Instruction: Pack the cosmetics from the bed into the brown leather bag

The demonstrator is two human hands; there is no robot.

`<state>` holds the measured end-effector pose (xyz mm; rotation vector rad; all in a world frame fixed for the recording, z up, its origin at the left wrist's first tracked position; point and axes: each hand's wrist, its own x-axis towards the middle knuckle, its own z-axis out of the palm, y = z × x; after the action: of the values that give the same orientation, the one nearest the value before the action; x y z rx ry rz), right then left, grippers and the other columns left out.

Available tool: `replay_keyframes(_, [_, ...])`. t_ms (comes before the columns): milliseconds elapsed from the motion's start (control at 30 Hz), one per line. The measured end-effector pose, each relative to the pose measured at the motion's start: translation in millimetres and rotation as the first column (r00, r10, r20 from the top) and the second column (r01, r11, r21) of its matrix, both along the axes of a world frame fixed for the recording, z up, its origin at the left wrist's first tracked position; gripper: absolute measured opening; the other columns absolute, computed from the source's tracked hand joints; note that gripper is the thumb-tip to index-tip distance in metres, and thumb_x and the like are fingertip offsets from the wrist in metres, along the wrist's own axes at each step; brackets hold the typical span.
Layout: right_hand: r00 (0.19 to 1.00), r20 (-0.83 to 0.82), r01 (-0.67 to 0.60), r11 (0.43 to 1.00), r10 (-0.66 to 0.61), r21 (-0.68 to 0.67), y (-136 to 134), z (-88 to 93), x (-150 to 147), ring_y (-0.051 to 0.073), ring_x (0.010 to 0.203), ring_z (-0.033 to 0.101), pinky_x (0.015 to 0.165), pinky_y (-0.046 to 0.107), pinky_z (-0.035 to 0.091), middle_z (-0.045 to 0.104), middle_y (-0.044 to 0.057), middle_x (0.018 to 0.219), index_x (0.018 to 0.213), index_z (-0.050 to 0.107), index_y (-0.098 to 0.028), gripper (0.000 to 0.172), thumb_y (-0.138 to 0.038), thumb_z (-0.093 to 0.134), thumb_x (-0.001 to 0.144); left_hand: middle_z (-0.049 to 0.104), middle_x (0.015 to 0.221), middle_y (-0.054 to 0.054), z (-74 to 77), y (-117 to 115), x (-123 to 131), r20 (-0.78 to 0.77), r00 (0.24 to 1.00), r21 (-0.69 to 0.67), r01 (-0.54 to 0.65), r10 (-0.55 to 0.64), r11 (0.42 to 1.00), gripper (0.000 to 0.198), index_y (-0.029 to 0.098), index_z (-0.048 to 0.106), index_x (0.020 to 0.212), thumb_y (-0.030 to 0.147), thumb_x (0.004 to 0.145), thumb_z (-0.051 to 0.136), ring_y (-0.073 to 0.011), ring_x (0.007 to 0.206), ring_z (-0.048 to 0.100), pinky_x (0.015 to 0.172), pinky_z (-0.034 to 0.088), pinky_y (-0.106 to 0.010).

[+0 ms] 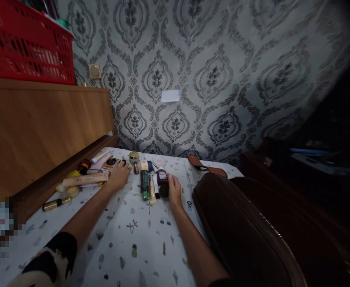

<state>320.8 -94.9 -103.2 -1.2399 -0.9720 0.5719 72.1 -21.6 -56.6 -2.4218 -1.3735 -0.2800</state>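
My left hand (120,176) reaches over the left pile of cosmetics, fingers apart, beside a gold case with a dark round top (111,161). Under its wrist side lies a long beige tube (85,179). My right hand (175,191) rests on its edge, fingers stretched along the side of a dark red bottle (162,177). Left of that bottle lie a white tube with a black cap (156,186), a slim cream tube (152,191) and a dark green bottle (144,183). Behind them are a jar with a blue lid (146,166) and a gold-lidded jar (134,157).
A brown bag (237,223) with a tan strap (206,167) lies at the right on the patterned white cloth (133,247). A gold-and-black tube (56,203) lies at the left. Wooden drawers (46,131) carry a red basket (28,48). Patterned wallpaper rises behind.
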Motion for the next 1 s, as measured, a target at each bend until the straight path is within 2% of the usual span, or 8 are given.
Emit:
replay_keyframes(133, [1.000, -0.005, -0.002, 1.000, 0.002, 0.006, 1, -1.0, 0, 0.026, 0.096, 0.063, 0.091, 0.037, 0.047, 0.073, 0.009, 0.102, 0.096, 0.070, -0.018, 0.052, -0.062, 0.046, 0.083, 0.065, 0.111, -0.018, -1.9, -2, 4, -0.006, 0.999, 0.025, -0.035, 0.035, 0.999, 0.023, 0.018, 0.071, 0.098, 0.014, 0.081, 0.055, -0.0383, 0.118, 0.047, 0.105, 0.023, -0.066])
replay_keyframes(333, [1.000, 0.001, -0.013, 1.000, 0.013, 0.000, 3, -5.0, 1, 0.026, 0.098, 0.062, 0.092, 0.037, 0.045, 0.072, 0.010, 0.100, 0.097, 0.071, -0.016, 0.054, -0.062, 0.045, 0.083, 0.068, 0.108, -0.020, -9.8, -1, 22, 0.012, 1.000, -0.021, -0.029, 0.029, 0.999, 0.040, 0.014, 0.064, 0.117, 0.007, 0.087, 0.038, -0.0366, 0.114, 0.052, 0.102, 0.026, -0.067])
replay_keyframes(567, [1.000, -0.003, -0.010, 1.000, 0.010, 0.008, 3, -4.7, 0, 0.027, 0.100, 0.061, 0.094, 0.038, 0.043, 0.070, 0.011, 0.103, 0.097, 0.072, -0.015, 0.056, -0.063, 0.046, 0.083, 0.065, 0.124, -0.010, -4.0, 7, 10, -0.001, 1.000, -0.142, -0.002, 0.002, 0.990, 0.049, 0.027, 0.058, 0.125, 0.001, 0.085, 0.048, -0.0302, 0.123, 0.052, 0.104, 0.033, -0.062])
replay_keyframes(633, [1.000, -0.009, -0.013, 1.000, 0.013, 0.007, 3, -4.9, 0, 0.027, 0.100, 0.061, 0.093, 0.037, 0.043, 0.071, 0.012, 0.103, 0.097, 0.072, -0.015, 0.057, -0.064, 0.046, 0.083, 0.066, 0.120, -0.009, -1.9, 10, 7, -0.005, 0.999, -0.153, -0.037, 0.037, 0.988, 0.041, 0.024, 0.059, 0.123, 0.005, 0.087, 0.053, -0.0290, 0.121, 0.054, 0.104, 0.036, -0.061])
replay_keyframes(733, [1.000, -0.013, -0.017, 1.000, 0.017, 0.011, 4, -6.2, 1, 0.027, 0.101, 0.061, 0.093, 0.037, 0.043, 0.071, 0.011, 0.104, 0.096, 0.073, -0.016, 0.056, -0.064, 0.047, 0.083, 0.062, 0.123, -0.009, 0.7, 16, 9, 0.014, 0.991, -0.144, -0.127, 0.131, 0.981, 0.029, 0.017, 0.060, 0.121, 0.026, 0.094, 0.060, -0.0262, 0.115, 0.058, 0.099, 0.046, -0.053])
replay_keyframes(800, [1.000, -0.014, -0.019, 1.000, 0.019, 0.018, 5, -7.4, 2, 0.026, 0.101, 0.061, 0.094, 0.036, 0.043, 0.072, 0.010, 0.102, 0.095, 0.073, -0.017, 0.054, -0.063, 0.047, 0.083, 0.059, 0.127, -0.010, 3.1, 22, 12, 0.048, 0.979, -0.136, -0.191, 0.199, 0.972, 0.036, 0.016, 0.058, 0.124, 0.036, 0.094, 0.061, -0.0247, 0.111, 0.060, 0.094, 0.052, -0.048])
replay_keyframes(867, [1.000, -0.015, -0.019, 1.000, 0.020, 0.023, 5, -8.6, 2, 0.026, 0.100, 0.061, 0.093, 0.036, 0.043, 0.072, 0.010, 0.100, 0.095, 0.073, -0.017, 0.054, -0.063, 0.048, 0.084, 0.058, 0.128, -0.010, 6.6, 29, 15, 0.094, 0.961, -0.137, -0.245, 0.259, 0.960, 0.038, 0.017, 0.056, 0.127, 0.036, 0.094, 0.060, -0.0245, 0.110, 0.061, 0.092, 0.053, -0.047])
replay_keyframes(1000, [1.000, -0.014, -0.015, 0.999, 0.016, 0.030, 6, -10.1, 2, 0.026, 0.096, 0.061, 0.091, 0.036, 0.043, 0.072, 0.009, 0.098, 0.094, 0.074, -0.018, 0.052, -0.062, 0.049, 0.084, 0.047, 0.143, -0.016, 15.1, 47, 19, 0.177, 0.940, -0.163, -0.264, 0.292, 0.951, 0.053, 0.018, 0.039, 0.144, 0.029, 0.095, 0.055, -0.0314, 0.128, 0.050, 0.100, 0.046, -0.053])
